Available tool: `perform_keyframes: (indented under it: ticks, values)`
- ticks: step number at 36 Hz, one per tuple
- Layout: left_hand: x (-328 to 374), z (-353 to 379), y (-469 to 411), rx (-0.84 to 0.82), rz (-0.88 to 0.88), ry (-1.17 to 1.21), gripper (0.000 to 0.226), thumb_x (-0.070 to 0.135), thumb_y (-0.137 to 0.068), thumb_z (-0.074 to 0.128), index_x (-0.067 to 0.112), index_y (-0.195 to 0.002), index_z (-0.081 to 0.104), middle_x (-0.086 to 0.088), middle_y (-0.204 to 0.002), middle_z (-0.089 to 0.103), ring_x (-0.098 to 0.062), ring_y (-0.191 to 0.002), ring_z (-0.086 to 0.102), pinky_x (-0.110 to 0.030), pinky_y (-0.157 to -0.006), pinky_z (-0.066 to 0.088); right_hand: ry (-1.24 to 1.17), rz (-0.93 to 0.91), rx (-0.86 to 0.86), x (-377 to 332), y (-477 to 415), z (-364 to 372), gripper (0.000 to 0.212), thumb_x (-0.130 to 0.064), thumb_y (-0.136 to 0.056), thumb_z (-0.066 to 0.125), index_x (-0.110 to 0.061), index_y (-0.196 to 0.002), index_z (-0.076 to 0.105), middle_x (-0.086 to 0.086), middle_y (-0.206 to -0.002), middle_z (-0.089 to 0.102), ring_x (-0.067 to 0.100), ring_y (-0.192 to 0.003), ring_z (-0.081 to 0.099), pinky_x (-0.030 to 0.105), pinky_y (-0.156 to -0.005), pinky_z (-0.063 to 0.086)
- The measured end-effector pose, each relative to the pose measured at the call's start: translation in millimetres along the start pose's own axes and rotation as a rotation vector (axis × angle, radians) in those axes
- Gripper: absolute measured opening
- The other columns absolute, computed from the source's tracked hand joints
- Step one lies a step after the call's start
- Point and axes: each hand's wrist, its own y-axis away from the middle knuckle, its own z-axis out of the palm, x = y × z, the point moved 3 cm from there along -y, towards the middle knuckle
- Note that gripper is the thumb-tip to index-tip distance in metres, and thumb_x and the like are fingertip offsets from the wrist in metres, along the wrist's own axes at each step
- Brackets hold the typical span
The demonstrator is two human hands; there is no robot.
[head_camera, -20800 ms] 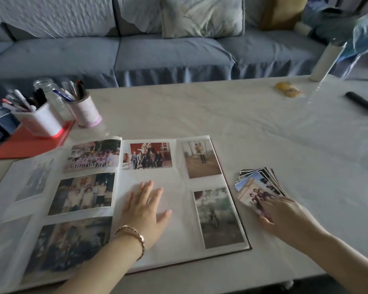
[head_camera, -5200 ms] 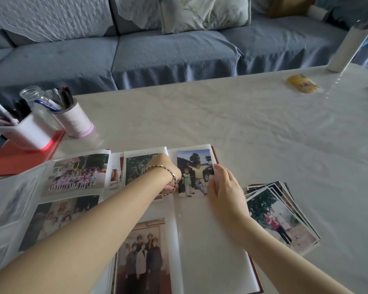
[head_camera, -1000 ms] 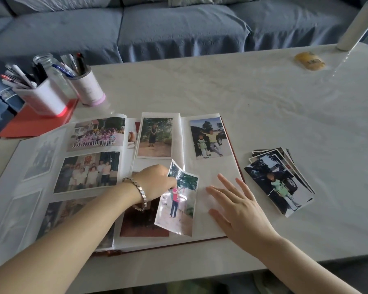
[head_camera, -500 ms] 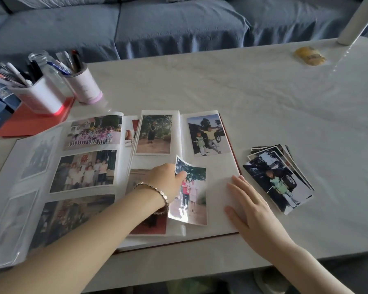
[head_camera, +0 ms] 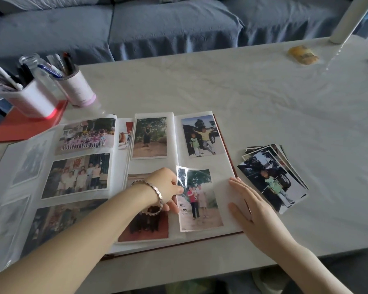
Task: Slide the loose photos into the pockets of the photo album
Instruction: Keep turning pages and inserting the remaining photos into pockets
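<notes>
The photo album (head_camera: 223, 132) lies open on the table, with photos in most pockets of both pages. My left hand (head_camera: 165, 187), a bracelet on its wrist, pinches the left edge of a loose photo (head_camera: 199, 200) of people under a tree. That photo lies over the lower right pocket of the right page, its top left corner shiny under clear film. My right hand (head_camera: 250, 209) presses flat on the page's right edge with straight fingers. A fanned stack of loose photos (head_camera: 273, 179) sits on the table just right of the album.
Two white pen holders (head_camera: 30, 96) and a glass jar (head_camera: 40, 73) stand at the back left on a red folder (head_camera: 19, 126). A yellow packet (head_camera: 303, 55) and a white bottle (head_camera: 348, 20) are at the far right. A blue sofa (head_camera: 157, 24) runs behind the table.
My left hand has moved the loose photo rightwards and laid it flatter over the lower right pocket. My right hand has shifted to the page's right edge.
</notes>
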Motion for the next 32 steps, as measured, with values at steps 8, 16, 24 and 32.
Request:
perform_keyframes:
  ticks: [8,16,24,32]
  values:
    - [1.4,12.3,-0.7,0.128,0.029,0.185,0.025,0.015,-0.091,0.060,0.004,-0.069,0.054,-0.004,-0.048,0.059,-0.012,-0.043,0.063,-0.017,-0.038,0.045,-0.051,0.040,-0.012,0.0,0.4,-2.2,0.051,-0.026,-0.094,0.050,-0.031,-0.142,0.032,-0.028,-0.137,0.024,-0.009,-0.126,0.025,0.001,-0.096,0.022]
    - [3.4,15.6,-2.6,0.196,0.019,0.307,0.022,0.012,-0.090,0.061,-0.002,-0.073,0.058,-0.009,-0.054,0.062,-0.013,-0.043,0.063,-0.019,-0.042,0.051,-0.127,0.053,-0.002,0.8,-0.2,-3.0,0.050,-0.022,-0.094,0.052,-0.028,-0.141,0.037,-0.022,-0.138,0.035,-0.001,-0.129,0.035,0.024,-0.105,0.039]
    - [16.0,26.0,-2.1,0.063,0.025,0.307,0.020,0.012,-0.094,0.055,0.000,-0.077,0.057,-0.012,-0.070,0.065,-0.016,-0.052,0.068,-0.016,-0.040,0.048,-0.175,0.058,0.001,2.0,-1.1,-0.1,0.051,-0.022,-0.092,0.054,-0.028,-0.140,0.037,-0.019,-0.138,0.036,0.008,-0.128,0.043,0.034,-0.091,0.053]
    - [21.2,24.7,3.7,-0.047,-0.025,0.289,0.032,0.014,-0.098,0.045,-0.012,-0.114,0.054,-0.024,-0.105,0.064,-0.030,-0.083,0.070,-0.022,-0.052,0.054,-0.179,0.059,0.015,3.8,-1.3,0.2,0.050,-0.021,-0.092,0.054,-0.027,-0.140,0.038,-0.018,-0.135,0.038,0.008,-0.125,0.045,0.029,-0.087,0.054]
